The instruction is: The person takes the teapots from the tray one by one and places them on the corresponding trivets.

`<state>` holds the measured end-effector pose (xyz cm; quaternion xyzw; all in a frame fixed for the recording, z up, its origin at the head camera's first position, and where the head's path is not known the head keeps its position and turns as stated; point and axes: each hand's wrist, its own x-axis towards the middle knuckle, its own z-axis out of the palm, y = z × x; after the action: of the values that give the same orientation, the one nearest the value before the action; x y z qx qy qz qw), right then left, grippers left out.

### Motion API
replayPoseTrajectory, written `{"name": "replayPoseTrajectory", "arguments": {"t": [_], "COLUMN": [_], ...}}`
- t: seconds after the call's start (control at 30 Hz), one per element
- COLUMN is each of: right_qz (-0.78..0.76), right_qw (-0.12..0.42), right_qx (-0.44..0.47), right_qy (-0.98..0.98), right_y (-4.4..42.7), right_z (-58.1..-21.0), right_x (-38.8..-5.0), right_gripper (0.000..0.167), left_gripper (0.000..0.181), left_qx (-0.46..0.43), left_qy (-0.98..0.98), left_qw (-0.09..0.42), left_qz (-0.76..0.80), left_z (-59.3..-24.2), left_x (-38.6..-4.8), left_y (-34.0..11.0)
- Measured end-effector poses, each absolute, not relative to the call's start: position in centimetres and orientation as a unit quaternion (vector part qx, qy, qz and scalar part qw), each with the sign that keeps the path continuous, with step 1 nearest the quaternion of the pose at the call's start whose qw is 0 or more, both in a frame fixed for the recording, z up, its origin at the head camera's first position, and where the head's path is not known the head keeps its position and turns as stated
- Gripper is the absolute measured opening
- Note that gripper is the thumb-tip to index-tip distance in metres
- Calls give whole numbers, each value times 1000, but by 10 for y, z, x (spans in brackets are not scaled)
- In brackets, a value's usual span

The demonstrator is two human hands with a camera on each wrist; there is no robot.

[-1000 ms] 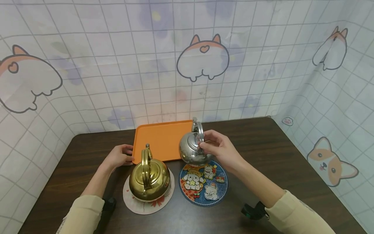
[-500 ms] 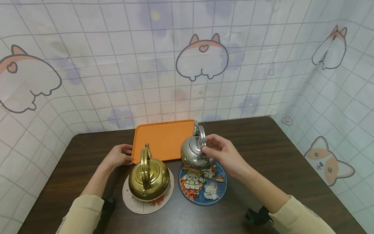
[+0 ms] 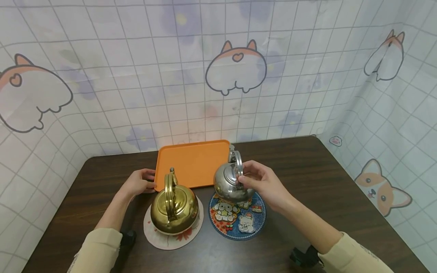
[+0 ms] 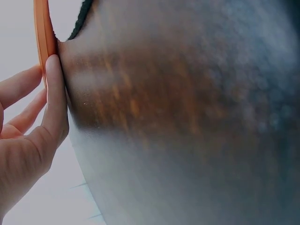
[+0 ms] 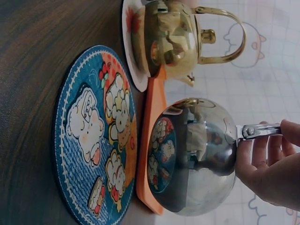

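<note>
A shiny silver kettle (image 3: 232,185) hangs above the far part of a round blue cartoon placemat (image 3: 222,231). My right hand (image 3: 263,182) grips its raised handle with thumb and fingers. In the right wrist view the silver kettle (image 5: 197,159) is apart from the placemat (image 5: 75,159), which is mirrored in its base. At the left front rim of an orange tray (image 3: 187,163), my left hand (image 3: 138,182) pinches the edge. In the left wrist view, the tray's rim (image 4: 43,33) runs down between the left thumb and fingers.
A gold kettle (image 3: 175,212) stands on a round pale floral mat (image 3: 151,233), left of the blue placemat and in front of the tray. The dark wooden table (image 3: 297,163) meets a patterned wall cloth (image 3: 184,113) at the back.
My right hand has brought the silver kettle slightly right and toward me, from the tray's right edge over the blue placemat. The left hand and the gold kettle stay in place.
</note>
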<state>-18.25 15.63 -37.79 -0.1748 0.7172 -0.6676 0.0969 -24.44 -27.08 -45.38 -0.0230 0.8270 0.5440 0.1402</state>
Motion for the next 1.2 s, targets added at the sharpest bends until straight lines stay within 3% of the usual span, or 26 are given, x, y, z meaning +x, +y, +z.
{"name": "replayPoseTrajectory", "arguments": {"t": [1.2], "right_qz": [-654], "right_qw": [112], "right_qx": [-191], "right_qy": [724], "right_y": [164], "right_z": [-394], "right_x": [-167], "right_gripper": [29], "left_gripper": [59], "left_qx": [-34], "left_qy": [831], "left_qw": [138], "left_qz": [537], "left_z": [-456], "left_x": [-246], "left_y": [-269]}}
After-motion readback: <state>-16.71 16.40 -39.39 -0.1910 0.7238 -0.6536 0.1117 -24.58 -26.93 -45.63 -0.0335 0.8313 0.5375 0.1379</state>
